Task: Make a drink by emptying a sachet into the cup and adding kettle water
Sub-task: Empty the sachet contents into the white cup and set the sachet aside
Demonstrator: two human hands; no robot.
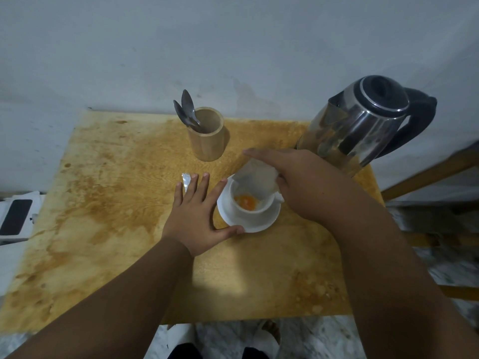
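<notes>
Right hand (298,177) pinches the sachet (256,178) tipped over the cup (252,203); orange powder is already in. Left hand (197,216), fingers spread, steadies the saucer (248,224). Kettle (363,120) at two o'clock, unpoured.

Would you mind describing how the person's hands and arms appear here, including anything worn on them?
Both arms are bare from forearm to fingertips: no sleeves, gloves, watch, bracelets or rings show. The left hand and right hand have short, plain, unpainted nails where they can be seen. No markings, bandages or cables appear on either arm.
</notes>
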